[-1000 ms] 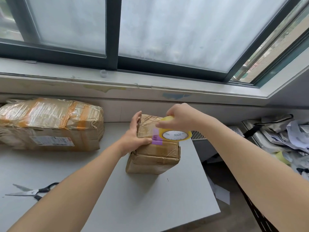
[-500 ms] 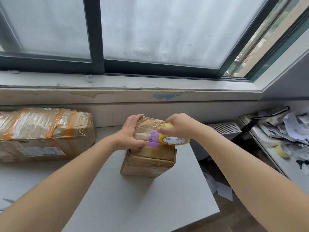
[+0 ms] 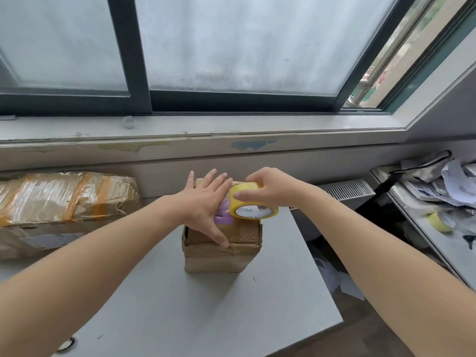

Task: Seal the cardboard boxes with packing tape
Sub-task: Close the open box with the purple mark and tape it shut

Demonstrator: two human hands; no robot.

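tape roll core: "IN CHINA" on top, "MADE IN CHINA" along lower rim | purple label on box: print unreadable

Small box on table; large box left.

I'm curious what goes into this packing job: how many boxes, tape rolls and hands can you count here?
Cardboard boxes: 2, the small box under the hands and the large taped box to its left.
Tape rolls: 2, the yellow roll gripped by the right hand and a spare roll on the side surface.
Hands: 2, the left hand flat on the small box.
Total: 6
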